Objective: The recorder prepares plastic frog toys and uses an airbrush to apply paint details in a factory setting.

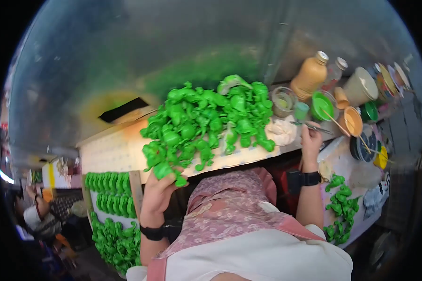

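Observation:
My left hand is closed round a small curled green figurine, held at the table's front edge beside a big pile of similar green figurines. In my right hand is a thin paintbrush, pinched between the fingers. The brush lies roughly level, its left end near a crumpled off-white cloth and a small teal cup. Fine details of the figurines are too small to make out.
At left, a wooden-edged tray holds rows and a heap of green figurines. Paint containers stand at right: an orange-tan bottle, a green bowl and an orange bowl with sticks. More figurines lie lower right. Another person sits far left.

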`<state>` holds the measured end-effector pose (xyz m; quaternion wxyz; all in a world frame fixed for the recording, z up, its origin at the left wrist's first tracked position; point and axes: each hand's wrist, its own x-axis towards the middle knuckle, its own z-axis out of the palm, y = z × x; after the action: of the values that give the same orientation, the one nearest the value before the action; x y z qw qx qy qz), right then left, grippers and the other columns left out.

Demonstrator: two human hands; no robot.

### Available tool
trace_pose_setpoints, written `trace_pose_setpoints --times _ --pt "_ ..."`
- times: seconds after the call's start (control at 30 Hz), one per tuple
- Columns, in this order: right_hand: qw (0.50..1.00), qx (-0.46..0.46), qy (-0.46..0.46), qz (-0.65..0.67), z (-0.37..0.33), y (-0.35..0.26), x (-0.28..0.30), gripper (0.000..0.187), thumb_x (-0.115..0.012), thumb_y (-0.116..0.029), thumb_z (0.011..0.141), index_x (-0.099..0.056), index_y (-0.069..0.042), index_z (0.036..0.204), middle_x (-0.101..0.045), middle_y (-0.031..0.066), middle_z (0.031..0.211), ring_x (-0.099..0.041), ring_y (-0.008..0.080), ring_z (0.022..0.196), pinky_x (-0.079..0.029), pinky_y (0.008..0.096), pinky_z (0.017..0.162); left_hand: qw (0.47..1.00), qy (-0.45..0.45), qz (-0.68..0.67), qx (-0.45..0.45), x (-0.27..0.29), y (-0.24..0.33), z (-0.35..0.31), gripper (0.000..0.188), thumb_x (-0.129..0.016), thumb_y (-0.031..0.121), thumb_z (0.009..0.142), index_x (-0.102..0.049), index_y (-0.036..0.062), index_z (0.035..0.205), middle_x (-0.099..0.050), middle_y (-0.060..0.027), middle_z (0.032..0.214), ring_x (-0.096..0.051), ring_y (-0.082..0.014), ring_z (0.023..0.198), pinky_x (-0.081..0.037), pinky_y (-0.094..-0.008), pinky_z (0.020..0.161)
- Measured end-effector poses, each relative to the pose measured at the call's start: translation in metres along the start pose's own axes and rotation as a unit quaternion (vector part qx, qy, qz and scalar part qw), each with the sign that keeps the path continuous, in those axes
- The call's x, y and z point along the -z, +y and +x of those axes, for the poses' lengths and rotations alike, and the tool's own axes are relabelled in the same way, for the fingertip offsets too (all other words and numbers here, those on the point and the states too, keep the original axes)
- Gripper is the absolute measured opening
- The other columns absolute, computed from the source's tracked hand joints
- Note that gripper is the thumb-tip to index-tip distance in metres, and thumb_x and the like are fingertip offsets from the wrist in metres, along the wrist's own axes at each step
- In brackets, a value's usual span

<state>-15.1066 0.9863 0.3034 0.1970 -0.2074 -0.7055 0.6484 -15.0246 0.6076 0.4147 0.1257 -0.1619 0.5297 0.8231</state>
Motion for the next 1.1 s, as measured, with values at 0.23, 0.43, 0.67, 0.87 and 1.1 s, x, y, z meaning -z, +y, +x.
trace_pose_setpoints --times 0.23,0.43,0.67,0.87,1.1 --pt "0.976 0.124 -0.002 -0.180 -0.020 0.030 0.006 0.018 -0.056 -0.016 0.079 -0.049 0.000 0.082 -0.048 0.0024 0.063 -0.044 0.0079 0.057 -0.038 0.0222 0.054 0.999 0.012 0.025 -0.015 -0.001 0.005 0.003 0.037 -0.051 0.007 0.081 -0.036 0.0026 0.116 -0.052 -0.0121 0.099 -0.055 -0.0205 0.085 -0.046 -0.0329 0.075" --pt "0.970 0.142 -0.008 -0.197 -0.021 0.027 0.003 0.018 -0.055 -0.015 0.080 -0.048 0.001 0.080 -0.048 0.0037 0.063 -0.044 0.0092 0.057 -0.038 0.0239 0.053 1.000 0.002 0.022 -0.018 0.000 0.010 -0.002 0.042 -0.052 0.007 0.080 -0.034 0.0039 0.119 -0.052 -0.0126 0.102 -0.054 -0.0192 0.085 -0.045 -0.0316 0.075" --pt "0.972 0.142 -0.022 -0.186 -0.020 0.031 0.002 0.016 -0.054 -0.013 0.080 -0.047 0.001 0.081 -0.047 0.0026 0.064 -0.043 0.0090 0.057 -0.038 0.0231 0.052 0.999 0.003 0.006 -0.044 -0.004 0.009 -0.007 0.046 -0.053 0.006 0.079 -0.032 0.0043 0.120 -0.051 -0.0119 0.103 -0.052 -0.0166 0.088 -0.043 -0.0290 0.076" --pt "0.974 0.130 -0.049 -0.176 -0.018 0.019 0.003 0.015 -0.054 -0.012 0.080 -0.046 0.000 0.078 -0.047 0.0028 0.064 -0.043 0.0090 0.058 -0.037 0.0225 0.053 0.989 0.060 0.084 -0.107 0.011 0.007 0.001 0.040 -0.052 0.002 0.078 -0.035 0.0025 0.114 -0.052 -0.0100 0.099 -0.051 -0.0150 0.085 -0.042 -0.0278 0.075" --pt "0.993 0.107 0.044 0.002 -0.044 -0.081 -0.029 0.013 -0.050 -0.016 0.084 -0.045 -0.005 0.081 -0.040 0.0007 0.055 -0.033 0.0048 0.044 -0.025 0.0170 0.038 0.956 0.168 0.197 -0.140 0.049 0.026 0.020 0.044 -0.056 0.001 0.074 -0.034 -0.0061 0.111 -0.050 -0.0110 0.097 -0.050 -0.0144 0.086 -0.042 -0.0262 0.075"
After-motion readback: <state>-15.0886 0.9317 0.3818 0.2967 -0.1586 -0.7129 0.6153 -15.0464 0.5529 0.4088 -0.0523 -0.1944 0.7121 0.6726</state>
